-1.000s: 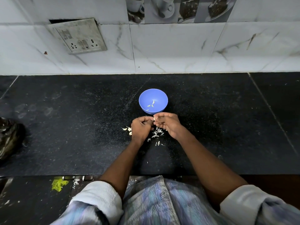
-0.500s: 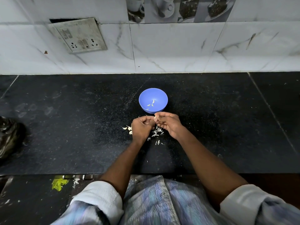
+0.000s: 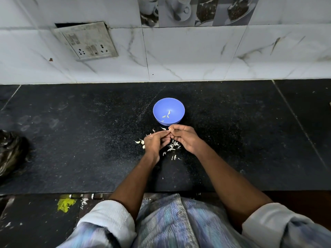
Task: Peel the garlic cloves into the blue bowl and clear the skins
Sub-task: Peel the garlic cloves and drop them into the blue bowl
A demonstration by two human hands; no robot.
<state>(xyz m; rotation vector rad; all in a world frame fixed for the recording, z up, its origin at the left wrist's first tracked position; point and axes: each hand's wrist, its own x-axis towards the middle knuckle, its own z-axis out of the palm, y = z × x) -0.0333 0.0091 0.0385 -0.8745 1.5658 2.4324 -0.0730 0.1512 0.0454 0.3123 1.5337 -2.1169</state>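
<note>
Peeling going on right at the middle of the frame: both hands are bunched together just below the blue bowl (image 3: 168,111), over the black countertop (image 3: 89,140). Right hand (image 3: 186,138) has its fingers curled in, and the fingertips pinch a small pale garlic clove (image 3: 169,129) that pokes out at the top of the hand, just short of the bowl's near rim. Left hand (image 3: 155,143) is curled too, its fingertips meeting the right hand's at that same clove, so both are pinched on it as far as I can see; most of the clove is hidden by the fingers.

Inside the bowl there are a few pale bits (image 3: 166,115) lying at the bottom, too small to say if they're cloves or skin. Loose skins (image 3: 172,147) are scattered on the counter under and between the hands, with a few more (image 3: 139,141) just left of the left hand.

Upper left of the frame has a grubby switch-and-socket plate (image 3: 87,42) on the marble-look wall tiles (image 3: 197,54). Far left edge shows a crumpled dark bag (image 3: 10,153) on the counter. Bottom left, on the floor, sits a yellow scrap (image 3: 64,204).
</note>
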